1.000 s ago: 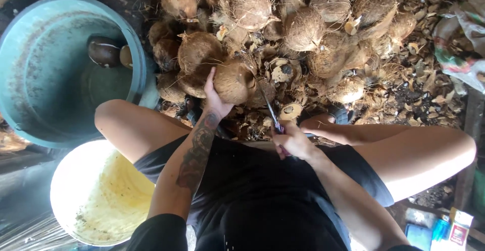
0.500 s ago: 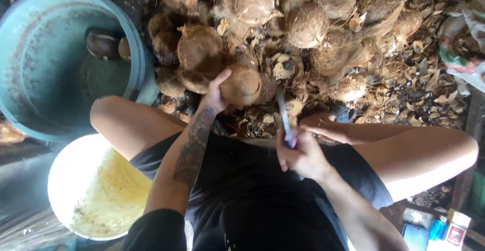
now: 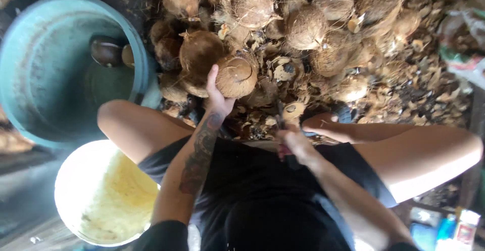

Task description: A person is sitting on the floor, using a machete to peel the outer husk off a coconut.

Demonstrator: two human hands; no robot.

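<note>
Left hand (image 3: 216,95): fingers wrapped around a brown husked coconut (image 3: 236,76), held up at the near edge of the coconut pile (image 3: 303,28); forearm tattooed. Right hand (image 3: 293,142): clenched on the handle of a knife (image 3: 281,117), its dark blade pointing away toward the pile, tip near a cut shell piece (image 3: 293,110); blade blurred. The held coconut sits left of the knife, apart from it. Pile: many fibrous coconuts, far centre and far right, with husk scraps (image 3: 404,89) strewn to the right. Teal tub (image 3: 20,69), far left, holds water and a dark peeled coconut (image 3: 105,51). White bucket (image 3: 76,180), near left, beside the left knee. Small cartons (image 3: 462,225), near right corner, blurred.
</note>
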